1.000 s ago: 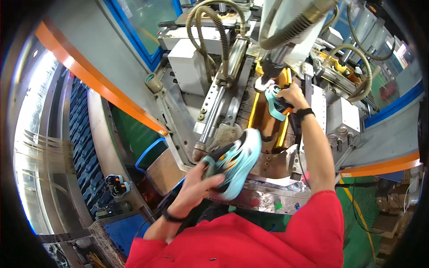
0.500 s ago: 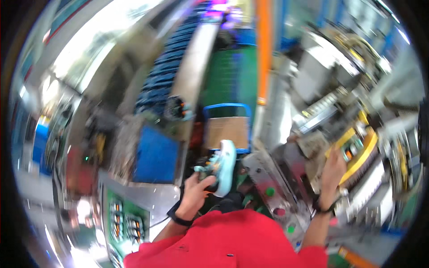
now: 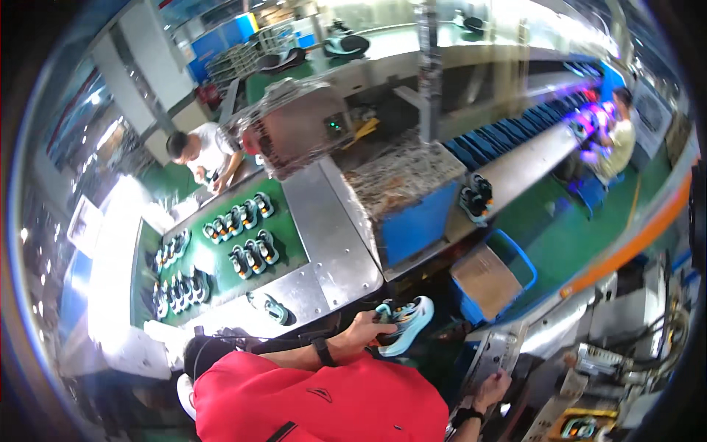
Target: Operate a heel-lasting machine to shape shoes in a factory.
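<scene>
My left hand [image 3: 359, 331] is closed on a sneaker [image 3: 414, 327] with a pale aqua sole and a dark upper with orange touches. It holds the sneaker by its heel and collar, toe pointing right, just in front of my red shirt. Farther right, my right hand [image 3: 492, 390] is held low with its fingers curled in, beside the metal machine panel [image 3: 495, 355]; I see nothing in it. At the lower right, another shoe [image 3: 578, 426] sits within a yellow-framed part of the machine.
Several similar sneakers [image 3: 252, 254] stand in rows on a green-topped table [image 3: 294, 237] with a metal edge [image 3: 335, 250]. More shoes [image 3: 476, 199] stand on a conveyor. A blue-framed chair [image 3: 490, 280] is ahead right. One co-worker [image 3: 210, 156] is far left, another [image 3: 621, 140] far right.
My view has swung left, bringing the green table and its shoes into full sight. My right hand has come away from the yellow machine part. The sneaker stays in my left hand.
</scene>
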{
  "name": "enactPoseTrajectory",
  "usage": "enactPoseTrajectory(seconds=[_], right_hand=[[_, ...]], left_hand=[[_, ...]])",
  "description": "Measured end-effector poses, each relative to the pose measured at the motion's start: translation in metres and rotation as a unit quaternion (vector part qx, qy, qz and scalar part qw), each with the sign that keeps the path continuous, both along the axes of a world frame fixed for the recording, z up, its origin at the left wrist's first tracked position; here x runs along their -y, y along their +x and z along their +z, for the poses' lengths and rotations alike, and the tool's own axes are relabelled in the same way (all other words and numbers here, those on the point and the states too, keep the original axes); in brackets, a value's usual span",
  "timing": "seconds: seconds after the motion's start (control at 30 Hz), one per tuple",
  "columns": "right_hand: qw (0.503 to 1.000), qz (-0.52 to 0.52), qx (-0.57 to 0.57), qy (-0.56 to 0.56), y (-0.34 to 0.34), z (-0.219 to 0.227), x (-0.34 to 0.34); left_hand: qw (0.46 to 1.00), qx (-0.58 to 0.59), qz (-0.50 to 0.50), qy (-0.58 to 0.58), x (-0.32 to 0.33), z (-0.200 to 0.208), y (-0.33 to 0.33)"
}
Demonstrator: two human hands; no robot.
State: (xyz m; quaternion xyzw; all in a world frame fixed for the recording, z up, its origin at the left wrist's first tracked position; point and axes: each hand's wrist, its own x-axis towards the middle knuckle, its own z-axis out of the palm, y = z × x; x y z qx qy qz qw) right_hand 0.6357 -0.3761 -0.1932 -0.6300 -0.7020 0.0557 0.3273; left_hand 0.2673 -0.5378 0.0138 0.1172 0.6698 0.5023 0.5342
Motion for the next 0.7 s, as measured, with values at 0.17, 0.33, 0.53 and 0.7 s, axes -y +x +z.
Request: enactPoseTrajectory(seconds=[0.17,0.33,0.53,0.7], right_hand=[[0.99,0.102,-0.094,0.035,-0.068,0.118,-0.072],[0.942,0.255,-0.188,0.108,-0.261,0.297,-0.138],[0.891,0.418,-0.008,0.177,-0.508,0.464,-0.186],[0.844,0.515,0.072,0.135,-0.704,0.512,-0.27]], left_hand=[[0.985,0.031,0.168,-0.036,0.042,-0.012,-0.079],[0.945,0.027,0.325,0.021,0.065,-0.086,-0.207],[0.886,-0.034,0.461,0.046,0.079,-0.21,-0.4],[0.856,-0.098,0.506,-0.038,0.094,-0.252,-0.544]])
